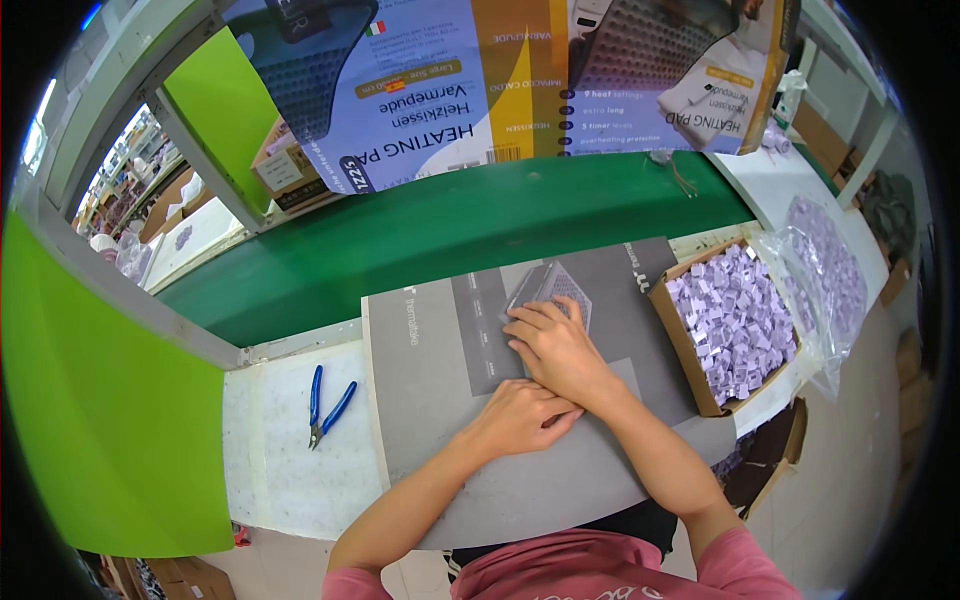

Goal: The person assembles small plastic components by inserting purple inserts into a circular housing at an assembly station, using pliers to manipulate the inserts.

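Note:
My right hand (556, 345) lies palm down on a grey printed cardboard sheet (420, 400), its fingers spread over a picture of a box-shaped device, and nothing shows in its grasp. Just below it, my left hand (520, 415) rests on the same sheet with loosely bent fingers and a gap at the thumb. The left fingertips lie against my right wrist and are partly hidden there. No object is visible in the left hand. Blue-handled cutters (328, 408) lie apart from both hands, left of the sheet, with the handles spread and the jaws toward me.
Right of the sheet stands a cardboard box (687, 345) full of small lilac plastic pieces (735, 320). Beyond it is a clear plastic bag (825, 290) of similar pieces. A green belt (450, 220) runs behind, under hanging printed packaging (520, 80). A lime-green panel (110, 400) borders the left.

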Demonstrator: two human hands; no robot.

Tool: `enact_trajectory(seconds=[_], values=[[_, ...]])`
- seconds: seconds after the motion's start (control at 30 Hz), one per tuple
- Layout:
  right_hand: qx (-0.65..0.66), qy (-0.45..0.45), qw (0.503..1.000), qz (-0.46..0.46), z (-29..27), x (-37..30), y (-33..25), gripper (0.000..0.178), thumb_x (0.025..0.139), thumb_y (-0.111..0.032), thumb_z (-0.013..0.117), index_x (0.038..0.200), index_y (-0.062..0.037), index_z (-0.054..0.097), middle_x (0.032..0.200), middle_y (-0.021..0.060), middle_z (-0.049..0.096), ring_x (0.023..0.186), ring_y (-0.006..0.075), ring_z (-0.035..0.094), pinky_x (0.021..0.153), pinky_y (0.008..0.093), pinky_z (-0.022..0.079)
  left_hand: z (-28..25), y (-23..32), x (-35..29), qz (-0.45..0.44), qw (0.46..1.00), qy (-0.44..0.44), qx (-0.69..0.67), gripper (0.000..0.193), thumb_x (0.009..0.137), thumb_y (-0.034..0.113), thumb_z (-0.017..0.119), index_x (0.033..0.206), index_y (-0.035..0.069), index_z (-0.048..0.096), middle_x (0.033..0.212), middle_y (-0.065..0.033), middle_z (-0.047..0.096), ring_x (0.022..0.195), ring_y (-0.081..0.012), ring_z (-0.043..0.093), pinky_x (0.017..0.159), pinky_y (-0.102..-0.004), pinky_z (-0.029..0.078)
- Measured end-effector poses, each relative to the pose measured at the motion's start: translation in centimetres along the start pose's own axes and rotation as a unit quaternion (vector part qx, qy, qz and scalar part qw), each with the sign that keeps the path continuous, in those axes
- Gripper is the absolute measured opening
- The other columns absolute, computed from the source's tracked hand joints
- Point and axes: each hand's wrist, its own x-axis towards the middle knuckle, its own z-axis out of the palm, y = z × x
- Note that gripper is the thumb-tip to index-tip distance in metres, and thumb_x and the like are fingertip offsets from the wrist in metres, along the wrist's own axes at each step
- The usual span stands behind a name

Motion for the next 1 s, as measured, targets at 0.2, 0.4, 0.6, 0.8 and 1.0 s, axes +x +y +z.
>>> enact_trajectory(seconds=[0.2, 0.4, 0.6, 0.8, 1.0], values=[[-0.007, 0.007, 1.000, -0.009, 0.13, -0.19, 0.36, 0.020, 0.086, -0.013, 0.067, 0.103, -0.0039, 0.072, 0.121, 0.0108, 0.067, 0.117, 0.0266, 0.058, 0.105, 0.0519, 0.033, 0.10, 0.08, 0.18, 0.002, 1.000, 0.003, -0.007, 0.011, 0.084, 0.019, 0.070, 0.082, 0.008, 0.074, 0.073, -0.0105, 0.069, 0.066, -0.0297, 0.067, 0.061, -0.0415, 0.053], [-0.015, 0.009, 1.000, -0.014, 0.41, -0.14, 0.35, 0.019, 0.086, -0.014, 0.066, 0.101, -0.0045, 0.072, 0.119, 0.0113, 0.068, 0.118, 0.0266, 0.057, 0.105, 0.0522, 0.033, 0.11, 0.09, 0.12, 0.002, 1.000, 0.005, -0.001, 0.011, 0.084, 0.018, 0.070, 0.084, 0.009, 0.075, 0.071, -0.0091, 0.069, 0.066, -0.0286, 0.067, 0.062, -0.0391, 0.053], [-0.021, 0.009, 1.000, -0.014, 0.49, -0.24, 0.43, 0.019, 0.086, -0.015, 0.067, 0.101, -0.0050, 0.073, 0.119, 0.0108, 0.069, 0.118, 0.0266, 0.057, 0.105, 0.0523, 0.033, 0.35, 0.02, 0.15, -0.002, 1.000, 0.006, 0.001, 0.009, 0.082, 0.017, 0.072, 0.084, 0.009, 0.076, 0.067, -0.0068, 0.068, 0.062, -0.0254, 0.066, 0.062, -0.0371, 0.053], [-0.042, 0.000, 0.999, -0.008, 0.71, -0.23, 0.49, 0.020, 0.086, -0.015, 0.067, 0.104, -0.0062, 0.072, 0.121, 0.0089, 0.067, 0.119, 0.0254, 0.057, 0.106, 0.0520, 0.034, 0.77, -0.55, 0.06, 0.033, 0.999, 0.030, 0.008, 0.008, 0.076, 0.013, 0.076, 0.082, 0.008, 0.077, 0.064, -0.0042, 0.067, 0.057, -0.0214, 0.064, 0.056, -0.0350, 0.051], [-0.033, -0.005, 0.999, 0.017, 0.61, -0.01, 0.09, 0.025, 0.087, -0.016, 0.068, 0.110, -0.0070, 0.070, 0.125, 0.0081, 0.065, 0.121, 0.0242, 0.056, 0.106, 0.0504, 0.034, 0.52, -0.45, 0.09, 0.027, 0.999, 0.030, 0.008, 0.008, 0.076, 0.012, 0.077, 0.083, 0.008, 0.077, 0.065, -0.0046, 0.067, 0.056, -0.0213, 0.063, 0.055, -0.0349, 0.050]])
